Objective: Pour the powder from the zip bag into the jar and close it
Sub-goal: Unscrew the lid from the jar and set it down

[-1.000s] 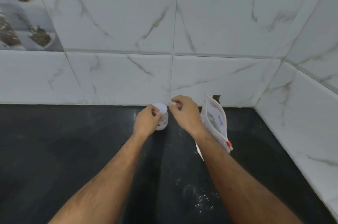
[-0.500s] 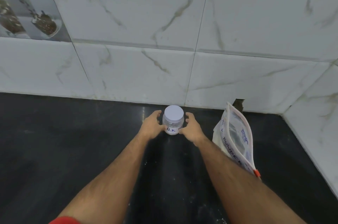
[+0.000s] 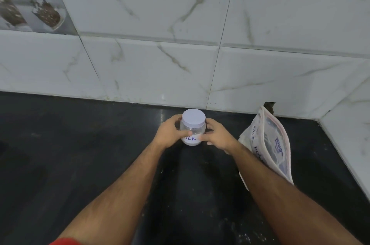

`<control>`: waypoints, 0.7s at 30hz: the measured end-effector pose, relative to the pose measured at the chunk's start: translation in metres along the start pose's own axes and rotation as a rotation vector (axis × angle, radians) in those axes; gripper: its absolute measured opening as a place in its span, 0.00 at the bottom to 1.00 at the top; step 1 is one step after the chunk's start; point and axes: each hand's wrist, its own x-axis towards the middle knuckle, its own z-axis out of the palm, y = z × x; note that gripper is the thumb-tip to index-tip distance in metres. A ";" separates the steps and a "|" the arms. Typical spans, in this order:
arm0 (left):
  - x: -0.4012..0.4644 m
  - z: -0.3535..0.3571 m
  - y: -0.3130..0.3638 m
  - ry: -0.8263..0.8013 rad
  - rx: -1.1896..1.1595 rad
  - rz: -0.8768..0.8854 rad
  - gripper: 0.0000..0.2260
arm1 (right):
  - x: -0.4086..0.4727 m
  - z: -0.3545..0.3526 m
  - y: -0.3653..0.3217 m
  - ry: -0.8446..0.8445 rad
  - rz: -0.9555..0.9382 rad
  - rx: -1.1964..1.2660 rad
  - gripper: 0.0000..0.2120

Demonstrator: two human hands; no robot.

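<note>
Cupping a small clear plastic jar with a white screw lid, the left hand and right hand curl their fingers round its sides. It stands upright on the black stone counter, close to the white marbled tile wall, with white powder low inside. The clear zip bag, hand-lettered, stands just right of the right forearm. Whether the lid is fully tight cannot be told; if loose, lifting could spill powder. A sweeping right arm could also topple the bag.
</note>
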 end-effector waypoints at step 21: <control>-0.124 -0.008 0.045 -0.271 -0.498 0.117 0.25 | -0.159 0.060 0.004 -0.153 -0.103 0.448 0.43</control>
